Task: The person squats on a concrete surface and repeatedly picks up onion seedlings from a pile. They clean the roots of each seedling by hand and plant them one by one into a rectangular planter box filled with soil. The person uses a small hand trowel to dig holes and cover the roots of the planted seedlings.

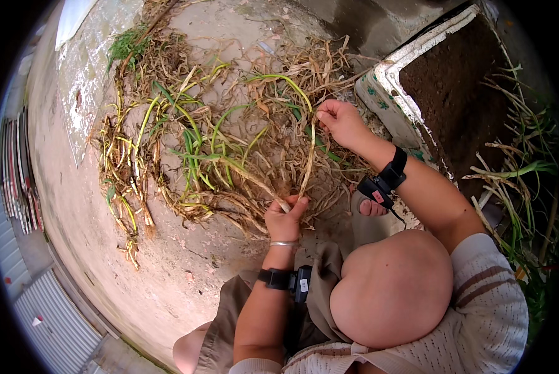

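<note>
My left hand (285,219) is closed around the lower ends of two long stalks: a pale green-leaved scallion-like stalk (249,175) slanting up to the left, and a thin, partly dried stalk (310,161) rising to the right. With thumb and fingertips, my right hand (334,122) pinches the thin stalk near its bend, where it turns yellow-green. Below and around both hands lies a spread of dry brown leaves (321,65) mixed with green and yellow stalks. A row of withered plants with roots (139,187) lies on the ground at the left.
A white foam box (394,100) filled with dark soil (452,93) stands at the right. Green and dried plants (522,173) grow or lie along its far side. Feathery green weeds (127,46) lie at the upper left, on the concrete ground (176,280).
</note>
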A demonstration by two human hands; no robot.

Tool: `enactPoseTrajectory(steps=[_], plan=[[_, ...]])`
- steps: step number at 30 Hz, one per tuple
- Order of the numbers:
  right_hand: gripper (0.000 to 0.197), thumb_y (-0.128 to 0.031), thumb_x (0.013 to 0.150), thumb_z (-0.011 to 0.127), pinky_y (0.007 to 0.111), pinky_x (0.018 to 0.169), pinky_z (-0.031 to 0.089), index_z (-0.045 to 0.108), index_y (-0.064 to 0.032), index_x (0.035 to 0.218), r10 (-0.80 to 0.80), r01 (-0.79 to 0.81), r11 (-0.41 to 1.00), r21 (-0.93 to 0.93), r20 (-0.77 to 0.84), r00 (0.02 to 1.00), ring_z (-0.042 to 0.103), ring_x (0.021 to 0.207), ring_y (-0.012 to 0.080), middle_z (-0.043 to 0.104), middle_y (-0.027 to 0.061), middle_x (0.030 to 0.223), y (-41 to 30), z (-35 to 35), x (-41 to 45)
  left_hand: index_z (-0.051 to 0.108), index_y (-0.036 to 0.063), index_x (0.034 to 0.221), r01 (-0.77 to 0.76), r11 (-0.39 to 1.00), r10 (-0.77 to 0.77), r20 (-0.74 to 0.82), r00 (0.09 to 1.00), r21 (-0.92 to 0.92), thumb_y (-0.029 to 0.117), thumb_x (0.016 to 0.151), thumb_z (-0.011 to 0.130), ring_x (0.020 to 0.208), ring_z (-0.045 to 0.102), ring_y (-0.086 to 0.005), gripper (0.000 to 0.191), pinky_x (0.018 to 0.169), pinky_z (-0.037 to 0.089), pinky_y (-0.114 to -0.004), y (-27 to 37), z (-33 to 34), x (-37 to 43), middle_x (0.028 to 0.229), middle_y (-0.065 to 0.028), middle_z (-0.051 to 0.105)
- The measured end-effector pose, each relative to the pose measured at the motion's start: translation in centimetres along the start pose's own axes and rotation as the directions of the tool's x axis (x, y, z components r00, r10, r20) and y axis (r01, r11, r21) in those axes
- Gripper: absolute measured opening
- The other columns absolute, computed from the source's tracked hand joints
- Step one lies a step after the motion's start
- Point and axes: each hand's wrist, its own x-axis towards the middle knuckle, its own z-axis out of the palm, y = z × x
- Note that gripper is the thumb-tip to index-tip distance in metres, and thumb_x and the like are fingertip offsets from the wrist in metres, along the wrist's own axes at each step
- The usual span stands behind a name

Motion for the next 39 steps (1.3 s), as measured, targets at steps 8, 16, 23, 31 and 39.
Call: enactPoseTrajectory(steps=[8, 16, 23, 31, 39], plan=[[0.012, -0.01, 0.08, 0.059, 0.028, 0.051, 0.044, 0.059, 0.0016, 0.08, 0.071, -0.083, 0.995, -0.064, -0.163, 0.984, 0.056, 0.054, 0.0138, 0.06, 0.0076, 0.063, -1.4, -3.3, 2.7, 0.061, 0.0013, 0.078, 0.031, 0.996, -0.028, -0.045, 0.999, 0.08, 0.001, 0.072, 0.071, 0.06, 0.052, -0.0068, 0.012, 0.057, 0.043, -0.02, -0.9, -0.9, -0.3, 0.069, -0.0004, 0.059], [0.027, -0.021, 0.08, 0.063, 0.035, 0.055, 0.048, 0.062, 0.0042, 0.072, 0.25, -0.176, 0.931, -0.319, 0.207, 0.946, 0.057, 0.054, 0.0227, 0.058, 0.0114, 0.059, -1.4, 0.2, 1.0, 0.06, 0.0032, 0.079, 0.058, 0.993, -0.056, -0.02, 0.998, 0.104, 0.003, 0.071, 0.073, 0.063, 0.052, -0.0071, 0.015, 0.06, 0.043, -0.02, -1.3, -1.0, -0.2, 0.072, 0.001, 0.059], [0.022, -0.018, 0.082, 0.062, 0.024, 0.044, 0.043, 0.061, 0.0022, 0.074, 0.286, -0.328, 0.925, 0.191, 0.216, 0.934, 0.051, 0.049, 0.0099, 0.055, 0.0045, 0.059, -0.5, 1.2, 1.5, 0.06, 0.0028, 0.083, 0.108, 0.994, -0.105, 0.098, 0.99, -0.027, 0.004, 0.073, 0.071, 0.067, 0.054, -0.0087, 0.015, 0.064, 0.044, -0.021, -1.7, -1.4, -0.1, 0.076, -0.0003, 0.06], [0.031, -0.027, 0.084, 0.062, 0.024, 0.042, 0.039, 0.06, 0.0032, 0.077, 0.477, -0.515, 0.856, 0.031, 0.333, 0.813, 0.049, 0.048, 0.0105, 0.056, 0.0063, 0.062, -1.2, 1.0, 1.5, 0.06, 0.0019, 0.089, 0.18, 0.975, -0.155, 0.177, 0.972, -0.132, 0.007, 0.077, 0.068, 0.07, 0.057, -0.0124, 0.015, 0.068, 0.045, -0.024, -2.1, -2.1, 0.0, 0.079, -0.0052, 0.063], [0.023, -0.017, 0.084, 0.061, 0.021, 0.041, 0.036, 0.058, 0.0006, 0.07, 0.351, -0.438, 0.838, 0.325, 0.293, 0.889, 0.047, 0.048, 0.0077, 0.054, 0.0029, 0.061, -1.1, 1.3, 1.6, 0.06, 0.0017, 0.089, 0.25, 0.962, -0.217, 0.241, 0.946, -0.113, 0.011, 0.081, 0.064, 0.067, 0.056, -0.0132, 0.013, 0.065, 0.045, -0.024, -2.3, -2.7, 0.1, 0.077, -0.0064, 0.063]])
